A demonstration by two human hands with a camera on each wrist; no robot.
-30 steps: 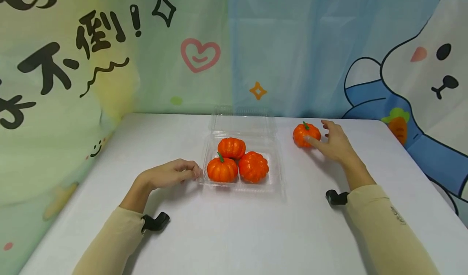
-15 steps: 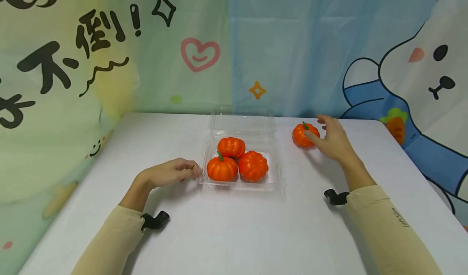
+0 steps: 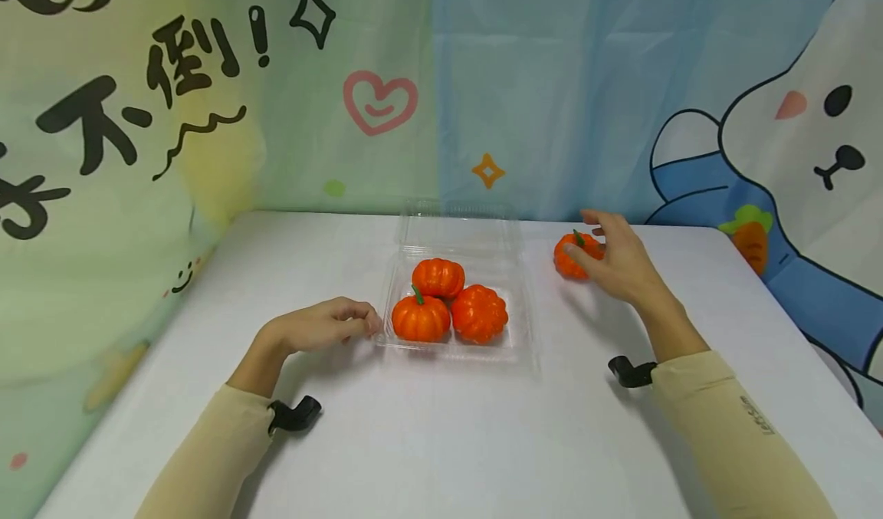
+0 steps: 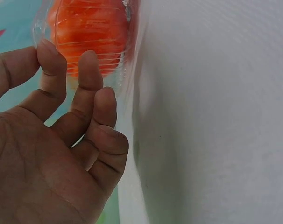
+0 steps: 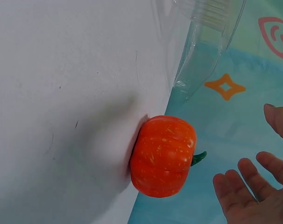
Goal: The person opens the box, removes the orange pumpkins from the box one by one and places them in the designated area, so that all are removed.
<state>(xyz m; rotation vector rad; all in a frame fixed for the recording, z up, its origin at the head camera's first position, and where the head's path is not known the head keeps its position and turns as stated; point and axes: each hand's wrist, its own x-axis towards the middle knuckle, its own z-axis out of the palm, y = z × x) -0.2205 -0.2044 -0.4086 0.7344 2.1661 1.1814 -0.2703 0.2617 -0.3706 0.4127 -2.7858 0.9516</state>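
Orange and glossy, an artificial pumpkin (image 5: 163, 156) sits on a white table (image 3: 441, 442), right of a clear plastic clamshell container (image 3: 488, 271) holding three similar pumpkins (image 3: 420, 320). The right hand (image 3: 617, 264) hangs beside it, grip spread wide, holding nothing; the left hand (image 3: 327, 326) appears to pinch the container's edge. The pumpkin looks light, stiff and slick, best held by its ribbed sides, not the green stem (image 5: 198, 158).
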